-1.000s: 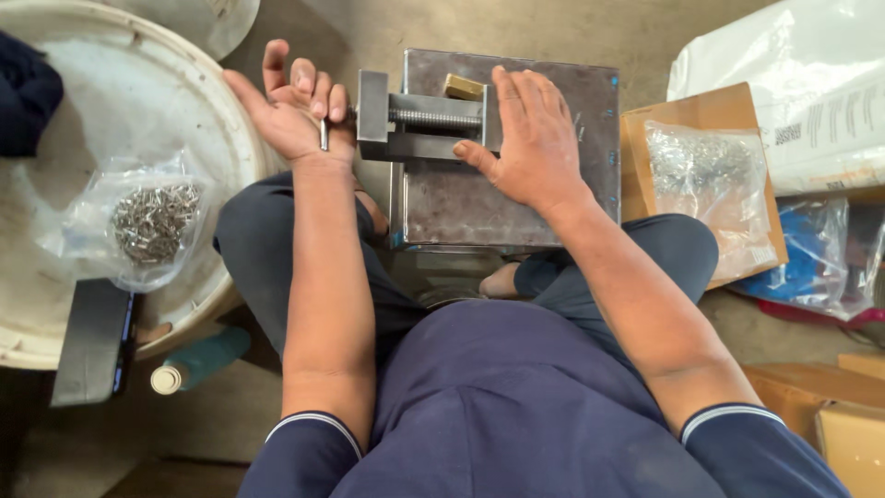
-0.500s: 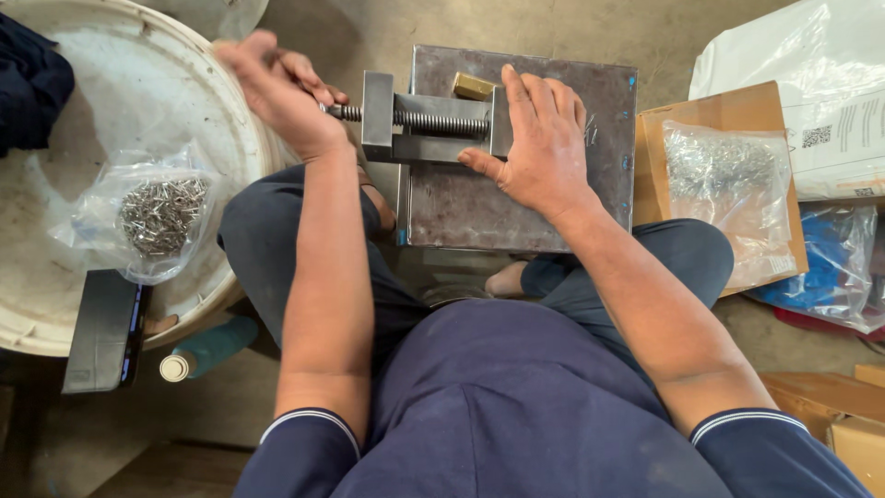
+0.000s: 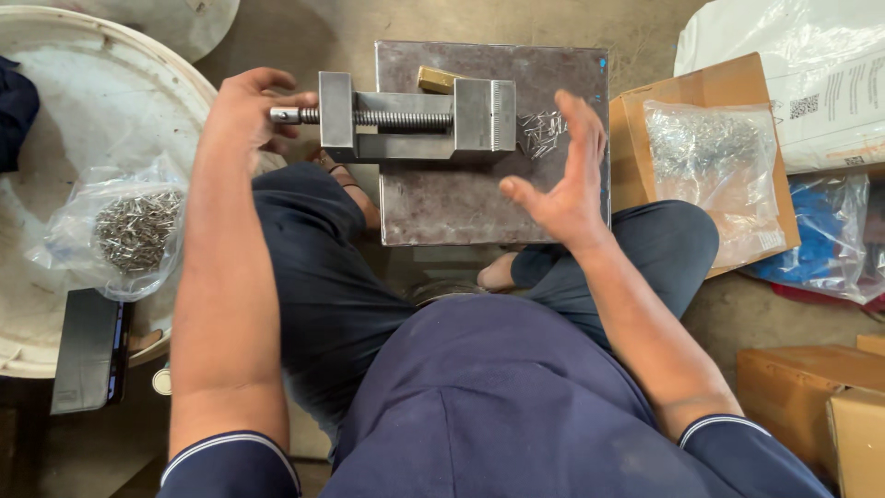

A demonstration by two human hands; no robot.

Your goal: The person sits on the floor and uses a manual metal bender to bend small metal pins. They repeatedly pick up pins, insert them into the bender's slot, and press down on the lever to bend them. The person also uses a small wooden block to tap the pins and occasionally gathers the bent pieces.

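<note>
Right hand now lifted off the vise, open and empty, baring small pins; left hand gripping the screw end.

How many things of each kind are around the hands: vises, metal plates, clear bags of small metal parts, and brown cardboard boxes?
Vise: 1
Metal plate: 1
Clear bags of small metal parts: 2, one on the white tub, one on a box
Brown cardboard boxes: 3
Total: 7

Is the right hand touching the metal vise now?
Apart. In the head view, the right hand is open, lifted beside the vise, with bare plate showing between them.
</note>
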